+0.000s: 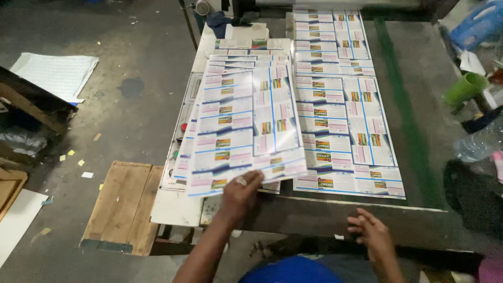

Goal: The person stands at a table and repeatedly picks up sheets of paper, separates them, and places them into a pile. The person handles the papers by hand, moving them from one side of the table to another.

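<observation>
My left hand (240,194), with a ring on one finger, grips the near edge of a glossy printed sheet (246,131) that lies on top of a fanned stack of similar sheets (230,63). The sheets are white with blue, pink and multicoloured panels. Beside them on the right lies a second stack of printed sheets (346,131), flat on the dark table. My right hand (371,233) rests with fingers spread on the table's near edge (325,212), holding nothing.
A wooden pallet (123,207) sits on the concrete floor at the lower left. White board (57,73) lies on the floor at the far left. A green cup (465,88), a plastic bottle (479,144) and a blue container (479,23) stand at the right.
</observation>
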